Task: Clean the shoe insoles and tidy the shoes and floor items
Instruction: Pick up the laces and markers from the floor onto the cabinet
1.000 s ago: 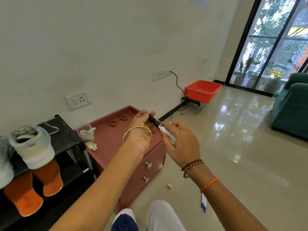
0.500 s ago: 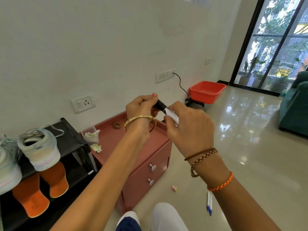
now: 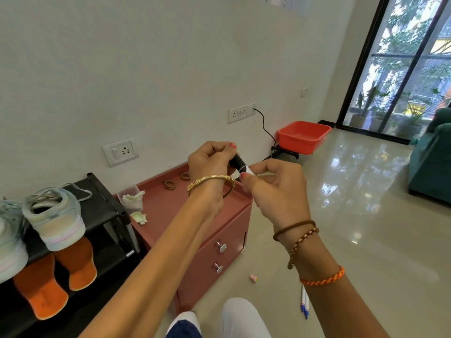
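- I'm seeing both hands raised above the pink drawer cabinet [image 3: 195, 230], working on one small marker [image 3: 240, 165] held between them.
- Left hand [image 3: 210, 162]: grip is closing around the marker's black end, fingers curled tight, gold bangle [image 3: 211, 182] sitting at the wrist.
- Right hand [image 3: 275, 189]: grip is pinching the white end of the same marker between thumb and fingertips; remaining fingers are folding in loosely.
- Shoe rack [image 3: 102, 211] is standing just left of the cabinet, touching it; a pale sneaker [image 3: 55, 218] is sitting on its top shelf, and two orange insoles [image 3: 56, 276] are leaning on the shelf below.
- On the cabinet top: clear cup [image 3: 130, 200] with crumpled tissue, at the left rear corner.
- Floor, right of the cabinet: small pink scrap [image 3: 253, 278] and two pens [image 3: 304, 304] are lying near my right forearm.
- Red tub [image 3: 302, 136] is sitting well beyond the cabinet, along the wall.
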